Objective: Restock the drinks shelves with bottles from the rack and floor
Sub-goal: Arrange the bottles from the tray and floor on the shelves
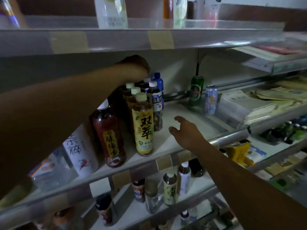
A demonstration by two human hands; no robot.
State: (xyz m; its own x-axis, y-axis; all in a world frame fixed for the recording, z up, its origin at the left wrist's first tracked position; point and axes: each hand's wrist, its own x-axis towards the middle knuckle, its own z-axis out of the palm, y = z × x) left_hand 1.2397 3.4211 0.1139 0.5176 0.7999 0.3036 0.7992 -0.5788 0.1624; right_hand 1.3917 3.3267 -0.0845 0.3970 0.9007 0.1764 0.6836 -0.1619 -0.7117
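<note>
My left hand [135, 67] reaches deep into the middle shelf [196, 120] and closes over the top of a dark bottle [142, 84] at the back of a row; its fingers hide the cap. In front stands a yellow-labelled tea bottle [144, 125], with two more like it behind. A dark oolong bottle [155, 103] and a blue bottle [158, 82] stand just to the right. A red-brown bottle [108, 135] and a white bottle [79, 148] stand at the left. My right hand [184, 130] hovers open over bare shelf, holding nothing.
A green can [196, 91] and a pale can [210, 100] stand at the shelf's back right, next to stacked paper packs [245, 105]. The upper shelf [116, 39] hangs close overhead with bottles on it. The lower shelf [196, 185] holds several bottles.
</note>
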